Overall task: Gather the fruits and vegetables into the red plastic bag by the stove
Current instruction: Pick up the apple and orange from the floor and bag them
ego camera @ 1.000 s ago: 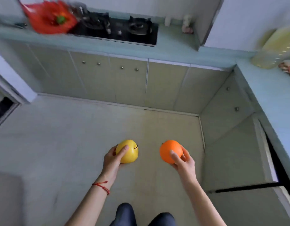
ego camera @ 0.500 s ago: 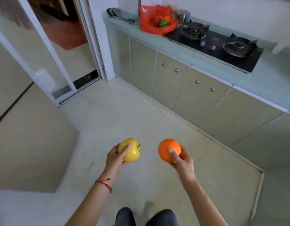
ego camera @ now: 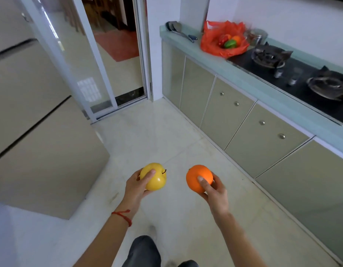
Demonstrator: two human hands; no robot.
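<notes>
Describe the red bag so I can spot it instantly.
Find the black stove set in the pale green counter on the right. At its left end sits the red bag, open, with produce inside. It is the only crumpled red thing there, between the metal utensils and the burners.

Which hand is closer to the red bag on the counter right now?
Right. The right hand, holding the orange, is nearer the red bag up ahead; the left hand, holding the yellow apple, is farther left.

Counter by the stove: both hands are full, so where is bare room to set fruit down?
Bare counter along the front edge before the red bag, and between bag and ladles. Crowded behind the bag; stove fills the right.
</notes>
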